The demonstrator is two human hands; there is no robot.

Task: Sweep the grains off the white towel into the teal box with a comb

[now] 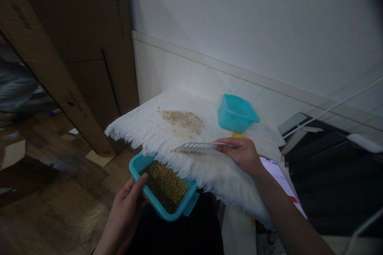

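My left hand [131, 199] grips the left rim of a blue plastic container [172, 216], thumb on the inside edge. Many small round yellowish beans [169, 183] lie in it, and its far side sits under the fringed edge of a white cloth [143, 121]. In my right hand [241, 153] is a flat white slotted tool [199, 146], held low over the cloth near its front edge. A few beans lie by the tool's lower edge. Farther back, small brown bits [182, 121] are spread on the cloth.
A second blue container [237, 113] stands on the cloth near the wall. A phone [283, 185] with a lit screen lies to the right of my right forearm. Tall cardboard boxes [86, 28] stand at the left, and a white cable [332, 107] crosses at the right.
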